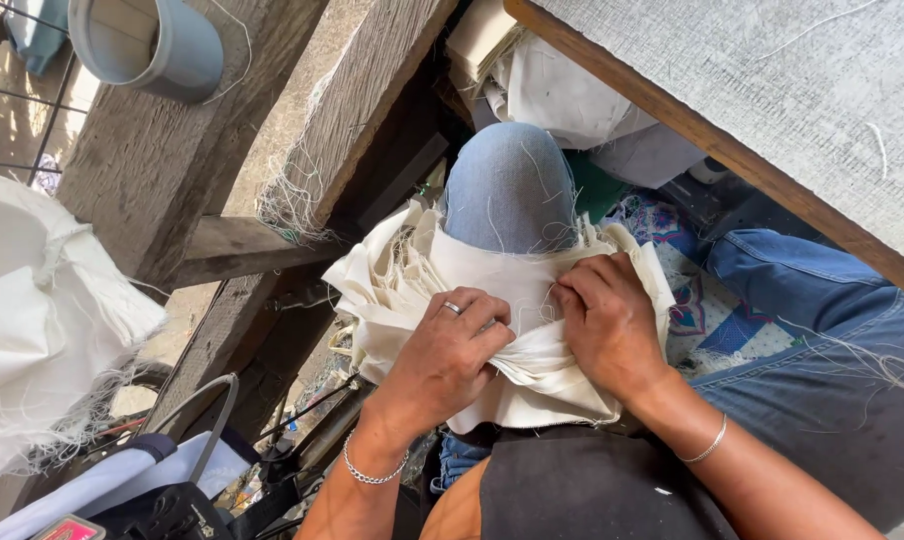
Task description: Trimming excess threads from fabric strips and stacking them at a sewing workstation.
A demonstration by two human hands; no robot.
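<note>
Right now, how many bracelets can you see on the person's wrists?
2. One chain bracelet is on the left wrist, and one thin bangle is on the right wrist. Both hands press the cream cloth stack on the lap.

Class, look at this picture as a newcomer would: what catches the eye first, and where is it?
At the centre, the left hand, wearing a ring, and the right hand pinch a stack of cream cloth pieces lying over a knee in blue jeans. At the left edge sits a heap of frayed white fabric, and a grey pipe shows in the top left corner.
</note>
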